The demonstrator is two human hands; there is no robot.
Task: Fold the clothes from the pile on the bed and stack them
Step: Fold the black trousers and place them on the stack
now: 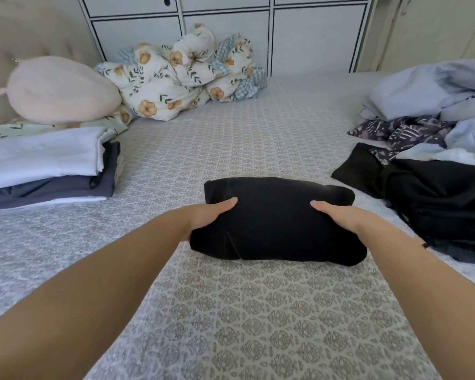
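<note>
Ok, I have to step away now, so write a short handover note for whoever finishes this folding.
Left hand and right hand each grip an end of the folded black garment, mid-bed.
Done: a folded stack, white on dark grey, lies on the left.
Left: put the black garment on that stack, then fold the unfolded pile on the right: light blue, dark patterned and black pieces.

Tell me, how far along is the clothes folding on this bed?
Done: a stack of folded clothes sits at the left. In hand: both hands, left hand and right hand, grip a folded black garment, not yet stacked. Left: the unfolded pile at the right, with pale blue, patterned and black pieces.
</note>
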